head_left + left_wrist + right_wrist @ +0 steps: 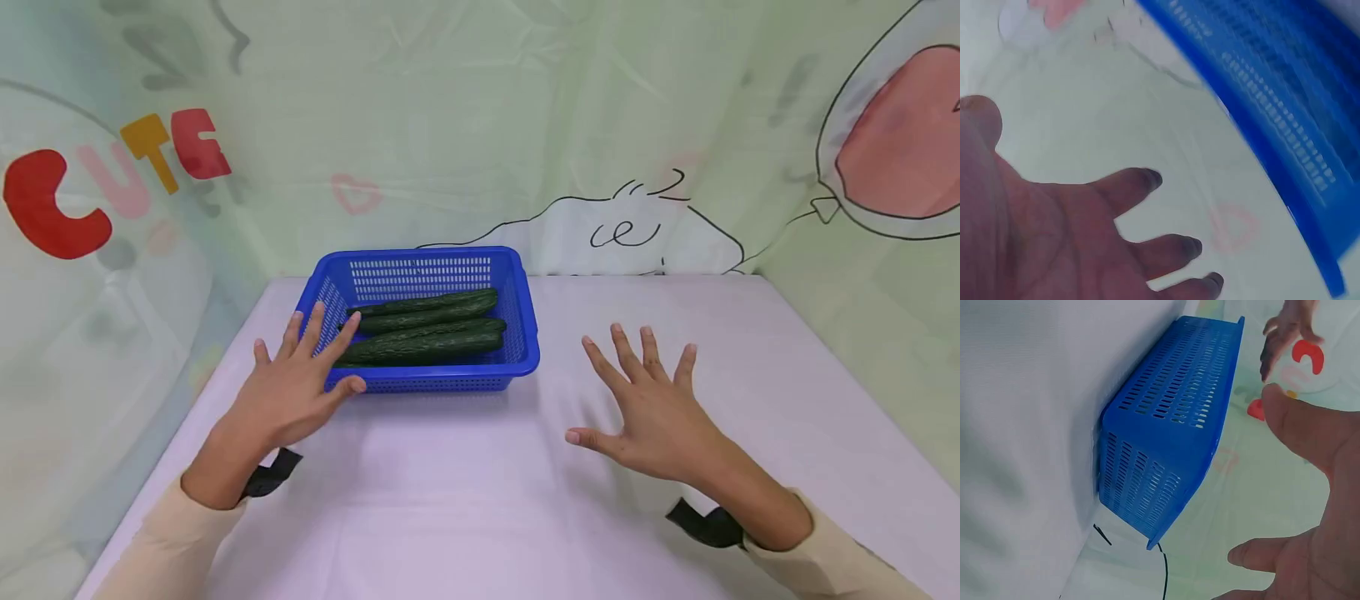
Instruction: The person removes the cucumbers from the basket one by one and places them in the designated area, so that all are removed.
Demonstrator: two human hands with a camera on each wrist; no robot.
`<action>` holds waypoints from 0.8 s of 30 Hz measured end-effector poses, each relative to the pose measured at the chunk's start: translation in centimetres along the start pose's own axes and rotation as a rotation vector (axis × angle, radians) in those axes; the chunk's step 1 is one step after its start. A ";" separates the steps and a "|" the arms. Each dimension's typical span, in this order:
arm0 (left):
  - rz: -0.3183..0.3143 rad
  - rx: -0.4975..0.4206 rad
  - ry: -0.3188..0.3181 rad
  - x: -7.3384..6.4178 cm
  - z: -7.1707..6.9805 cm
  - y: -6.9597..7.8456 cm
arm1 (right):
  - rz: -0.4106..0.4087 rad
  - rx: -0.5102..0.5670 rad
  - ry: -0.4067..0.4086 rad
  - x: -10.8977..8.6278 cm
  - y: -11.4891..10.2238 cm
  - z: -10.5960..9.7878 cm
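A blue plastic basket (427, 372) with slotted walls stands toward the back left of the table. Several dark green cucumbers (427, 343) lie side by side inside it. My left hand (292, 387), fingers spread, hovers over the basket's front left corner and hides part of it; it grips nothing. To the right of the basket, my right hand (656, 412) is held above the table with its fingers spread and nothing in it. The right wrist view shows the basket's outer walls (1166, 400) beyond the thumb. In the left wrist view, the basket rim (1260, 150) passes beyond the fingertips.
A pale cloth covers the table (442, 500). Behind and beside it hangs a light green curtain (465, 108) printed with letters, a heart and cartoon drawings. Each wrist wears a black strap, one (272, 473) on the left and another (705, 527) on the right.
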State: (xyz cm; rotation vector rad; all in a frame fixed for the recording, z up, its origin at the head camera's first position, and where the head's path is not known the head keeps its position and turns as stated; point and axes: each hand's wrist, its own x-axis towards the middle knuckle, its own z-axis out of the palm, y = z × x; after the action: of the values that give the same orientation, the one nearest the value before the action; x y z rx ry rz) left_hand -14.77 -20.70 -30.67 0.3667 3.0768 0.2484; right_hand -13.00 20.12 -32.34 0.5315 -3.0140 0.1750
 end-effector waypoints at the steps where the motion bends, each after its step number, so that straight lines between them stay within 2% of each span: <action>1: -0.008 -0.048 -0.006 0.3 -0.4 -0.7 | -0.006 0.008 0.000 0.1 0.0 0.0; 5: -0.062 -0.267 -0.029 2.0 -1.2 -3.9 | -0.033 0.051 0.000 0.4 -0.2 0.1; 9: -0.118 -0.438 -0.051 4.5 -0.6 -6.7 | -0.061 0.106 0.007 0.6 -0.5 0.1; 14: -0.184 -0.740 -0.087 7.4 0.8 -8.6 | -0.073 0.161 0.039 1.3 -1.2 0.2; 18: -0.218 -0.982 -0.094 8.5 1.9 -10.0 | -0.137 0.202 0.070 2.6 -2.4 0.3; 20: -0.226 -1.061 -0.100 8.8 2.5 -10.5 | -0.190 0.230 0.087 3.4 -3.2 0.5; 24: -0.243 -1.109 -0.106 9.2 3.4 -11.3 | -0.299 0.292 0.104 5.5 -4.7 0.8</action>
State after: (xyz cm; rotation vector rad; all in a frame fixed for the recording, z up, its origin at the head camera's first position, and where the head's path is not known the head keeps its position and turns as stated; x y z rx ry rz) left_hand -26.15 -28.86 -36.00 -0.0552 2.3298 1.6779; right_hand -16.53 13.80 -32.12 0.9550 -2.7772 0.6057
